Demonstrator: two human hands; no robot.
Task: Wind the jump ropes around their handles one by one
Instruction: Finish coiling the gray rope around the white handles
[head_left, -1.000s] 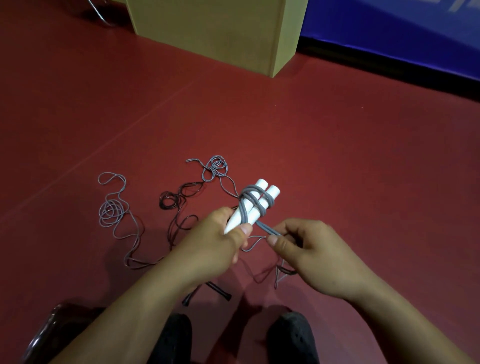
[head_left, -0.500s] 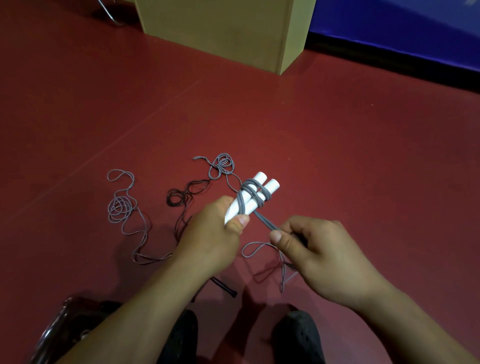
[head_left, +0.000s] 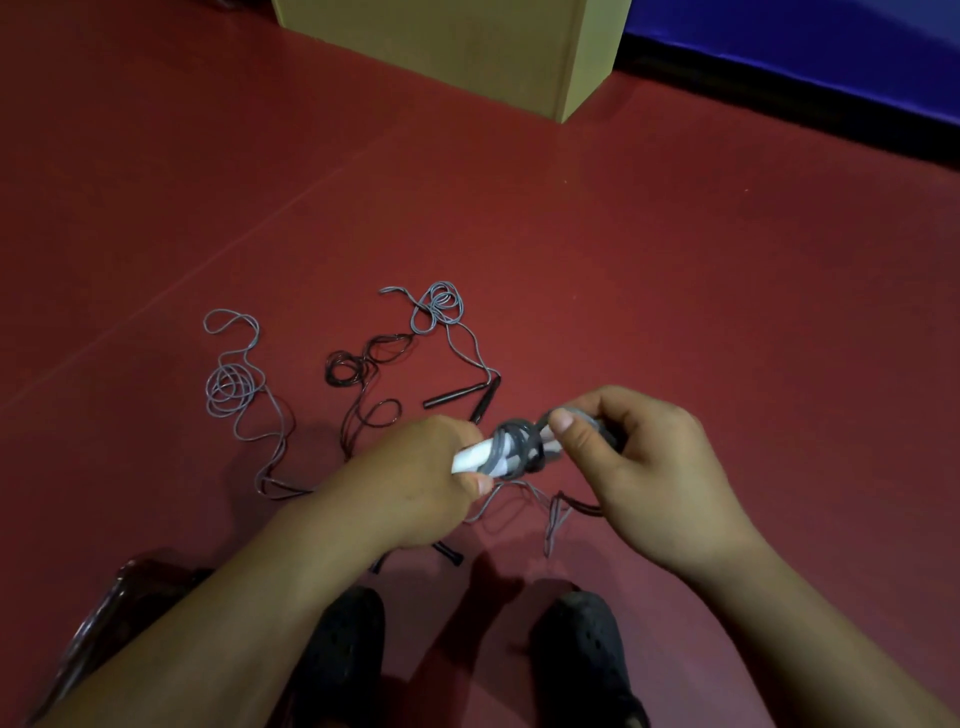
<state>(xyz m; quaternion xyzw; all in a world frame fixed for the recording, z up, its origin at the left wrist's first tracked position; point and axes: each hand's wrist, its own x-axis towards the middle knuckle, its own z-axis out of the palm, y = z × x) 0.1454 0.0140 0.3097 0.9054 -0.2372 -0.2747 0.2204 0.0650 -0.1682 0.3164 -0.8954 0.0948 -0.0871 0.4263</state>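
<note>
While gripped in the left hand (head_left: 415, 483), white handles (head_left: 475, 457) lie level above the red floor (head_left: 675, 291), wound with grey rope (head_left: 511, 441). Pinched in the right hand (head_left: 639, 467): that rope's free end. Strewn behind: loose grey rope (head_left: 231, 384), dark rope (head_left: 358, 366), black handles (head_left: 452, 395).

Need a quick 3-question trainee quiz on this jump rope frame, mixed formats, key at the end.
1. True or false: the left hand grips the white handles.
2. What does the right hand pinch? A) grey rope B) black handles C) cardboard box
3. Fill in: the black handles lie on the red ____.

Key: 1 true; 2 A; 3 floor.
</note>
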